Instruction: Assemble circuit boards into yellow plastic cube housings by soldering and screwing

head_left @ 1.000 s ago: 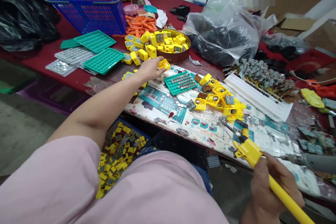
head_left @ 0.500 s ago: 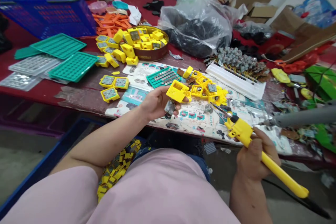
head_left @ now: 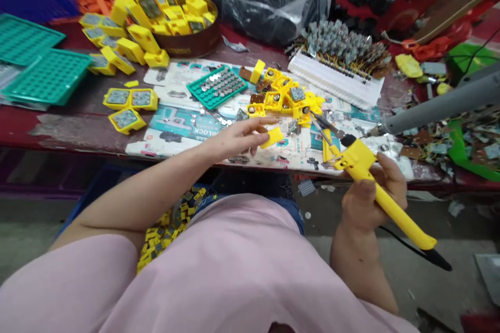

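Observation:
My left hand is over the printed cardboard, thumb and fingers closed on a small flat yellow plastic piece. My right hand grips a yellow soldering gun by its handle. Its metal tip points left, at the near edge of a cluster of yellow plastic housings; I cannot tell whether it touches them. Behind my left hand lies a green tray partly filled with round silver button cells. Small grey parts and loose cells lie beside the housings.
Yellow housings fill a round tin and spill leftward. Green trays lie at far left. A white rack of wired grey parts stands behind the cluster. A grey rod reaches in from the right. A plastic bag sits at the back.
My view has tipped downward. The open yellow housing and grey part in my left hand have given way to a flat-looking yellow piece. The soldering gun stays in my right hand.

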### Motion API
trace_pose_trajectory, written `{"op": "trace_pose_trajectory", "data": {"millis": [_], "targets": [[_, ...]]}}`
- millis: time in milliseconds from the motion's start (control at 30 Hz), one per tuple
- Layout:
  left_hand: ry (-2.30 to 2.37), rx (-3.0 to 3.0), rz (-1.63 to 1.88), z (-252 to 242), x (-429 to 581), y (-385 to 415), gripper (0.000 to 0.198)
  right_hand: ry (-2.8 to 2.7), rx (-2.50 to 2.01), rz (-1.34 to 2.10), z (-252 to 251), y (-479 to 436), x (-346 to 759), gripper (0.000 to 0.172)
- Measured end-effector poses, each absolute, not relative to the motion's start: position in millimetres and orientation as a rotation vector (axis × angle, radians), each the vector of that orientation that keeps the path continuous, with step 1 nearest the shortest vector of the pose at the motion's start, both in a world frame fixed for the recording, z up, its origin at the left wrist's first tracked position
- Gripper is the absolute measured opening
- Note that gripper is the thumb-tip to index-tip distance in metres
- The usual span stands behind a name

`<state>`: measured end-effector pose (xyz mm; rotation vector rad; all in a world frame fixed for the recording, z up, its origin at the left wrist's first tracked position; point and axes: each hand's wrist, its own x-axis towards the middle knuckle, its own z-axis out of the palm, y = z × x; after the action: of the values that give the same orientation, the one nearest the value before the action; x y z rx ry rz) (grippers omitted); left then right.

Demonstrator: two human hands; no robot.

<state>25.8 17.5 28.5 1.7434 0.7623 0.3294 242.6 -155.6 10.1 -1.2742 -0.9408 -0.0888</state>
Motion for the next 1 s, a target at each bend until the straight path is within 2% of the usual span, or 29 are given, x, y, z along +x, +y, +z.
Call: {"op": "trace_pose_trajectory", "data": {"millis": [100,167,467,633,800,900,1000], "targets": [[0.867,2.441,0.281,20,25,14,0.055,-1.006,-1.245,-0.142,11,-154,239,0.046],[0.931,2.642,0.172,13,25,12,0.049,-1.049,-1.255,-0.186,9,-153,236,0.046],[0.698,2.631,0.09,15,24,26,0.032,-1.088,-1.37,-0.204,9,-151,237,0.045],[0.769,2.814,-0.161,32,40,26,0.03,-1.117,-1.379,-0.194,8,-147,233,0.051],[0.588,3.005,-0.186,40,53,31,0.019,-1.22,-1.379,-0.185,6,-147,231,0.042],[0.429,2.97,-0.178,43,56,35,0.021,-1.172,-1.409,-0.247,5,-147,234,0.039],[0.636,2.895,-0.27,49,61,35,0.028,-1.13,-1.379,-0.327,5,-147,240,0.038]]}}
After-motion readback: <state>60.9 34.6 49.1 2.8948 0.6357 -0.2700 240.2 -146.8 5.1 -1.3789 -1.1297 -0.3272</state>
